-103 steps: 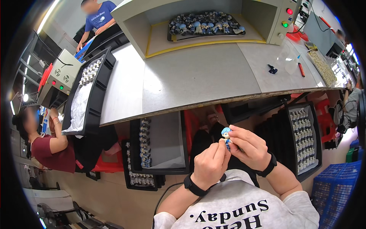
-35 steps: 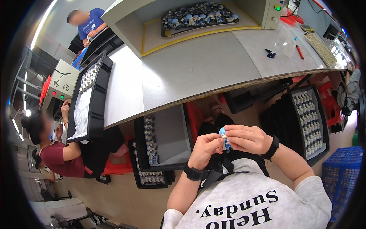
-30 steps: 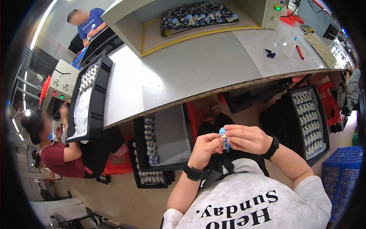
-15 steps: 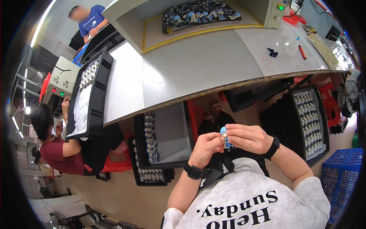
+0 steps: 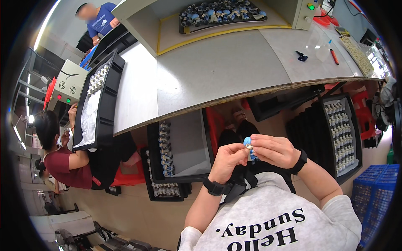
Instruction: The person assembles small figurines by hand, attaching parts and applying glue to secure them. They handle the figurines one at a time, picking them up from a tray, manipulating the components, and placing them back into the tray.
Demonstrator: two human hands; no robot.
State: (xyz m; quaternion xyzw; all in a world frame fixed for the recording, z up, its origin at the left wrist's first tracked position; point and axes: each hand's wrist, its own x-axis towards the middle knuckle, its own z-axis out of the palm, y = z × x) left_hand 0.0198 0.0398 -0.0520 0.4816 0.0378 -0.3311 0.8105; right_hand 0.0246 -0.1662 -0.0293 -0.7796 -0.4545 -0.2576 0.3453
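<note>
A small figurine (image 5: 247, 142) with blue hair and a blue-and-white body is held between my two hands, in front of my lap. My right hand (image 5: 277, 152) is closed round it from the right, the fingers covering part of its head and side. From the left, my left hand (image 5: 228, 161) pinches it near the neck with thumb and forefinger. Fingers hide much of the body. To my left, a black tray (image 5: 207, 146) holds a row of similar blue figurines (image 5: 166, 150).
Ahead runs a grey worktable (image 5: 201, 71) under a booth with a tray of blue-haired figurines (image 5: 222, 14). A red pen (image 5: 334, 57) lies at its right. At right stand a tray of white figure parts (image 5: 341, 134) and blue crates (image 5: 374, 188). A co-worker (image 5: 63, 163) sits at left.
My hands stay together on the figurine and have shifted only slightly. The far co-worker's hands have moved apart.
</note>
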